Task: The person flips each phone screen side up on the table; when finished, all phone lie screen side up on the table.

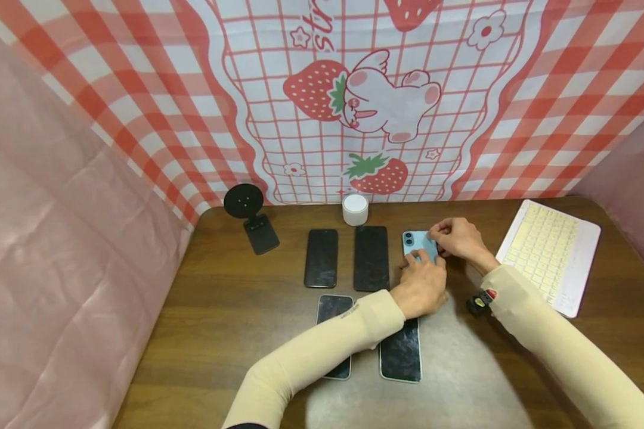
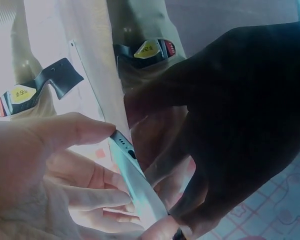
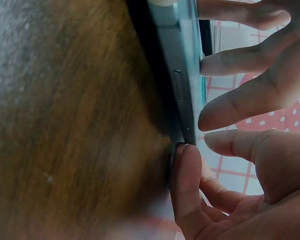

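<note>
A light blue smartphone (image 1: 420,239) lies camera side up at the right of the phones, its two lenses at the upper left corner. My left hand (image 1: 423,285) holds its lower end, with fingertips on the blue back. My right hand (image 1: 460,240) pinches the upper right corner. In the right wrist view, the right index finger (image 3: 187,167) sits at the phone's side edge (image 3: 176,70), near its buttons. The left wrist view shows a thumb (image 2: 85,129) against the phone's end edge (image 2: 124,146) with the speaker holes.
Two black phones, one (image 1: 322,257) left of another (image 1: 371,257), lie behind two white-edged phones (image 1: 401,354), which my left forearm partly covers. A white cylinder (image 1: 355,210), a black folding stand (image 1: 244,202) and a white keyboard (image 1: 542,253) stand around them on the wooden table (image 1: 236,310).
</note>
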The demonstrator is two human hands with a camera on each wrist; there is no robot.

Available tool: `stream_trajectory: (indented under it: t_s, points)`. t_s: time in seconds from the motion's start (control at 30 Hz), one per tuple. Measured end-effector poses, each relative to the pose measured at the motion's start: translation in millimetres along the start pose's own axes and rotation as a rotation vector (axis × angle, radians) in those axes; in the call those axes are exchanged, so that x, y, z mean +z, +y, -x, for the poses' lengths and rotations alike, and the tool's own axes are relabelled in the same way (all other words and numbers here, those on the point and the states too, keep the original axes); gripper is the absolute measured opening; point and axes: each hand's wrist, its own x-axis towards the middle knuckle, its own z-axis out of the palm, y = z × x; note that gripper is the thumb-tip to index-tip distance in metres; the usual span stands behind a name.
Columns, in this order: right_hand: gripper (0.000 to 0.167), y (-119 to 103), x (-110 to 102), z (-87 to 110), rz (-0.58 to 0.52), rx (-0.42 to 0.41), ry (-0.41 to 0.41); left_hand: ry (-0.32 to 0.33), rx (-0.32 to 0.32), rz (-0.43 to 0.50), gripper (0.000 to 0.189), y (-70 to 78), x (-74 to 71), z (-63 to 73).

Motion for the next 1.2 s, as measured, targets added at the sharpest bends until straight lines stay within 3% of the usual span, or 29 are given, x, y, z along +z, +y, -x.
stream_trajectory:
  t_s: [0.37, 0.57, 0.93, 1.2]
  points:
    - [0.038, 3, -3, -1.4, -0.145, 0.002, -0.078, -0.002, -0.005, 0.055, 0.092, -4.2, -1.2, -1.2]
    - [0.041, 7, -3, -0.2, -0.216, 0.005, -0.099, 0.019, -0.001, 0.176, 0.089, -12.4, -1.2, 1.1]
    - [0.044, 8, -4, 1.1, -0.324, -0.028, -0.113, 0.065, 0.009, 0.315, 0.075, -24.3, -0.7, 4.3]
    - [0.047, 1, -4, 4.6, -0.406, -0.021, -0.139, 0.046, -0.005, 0.53, 0.083, -37.5, -1.1, 2.8]
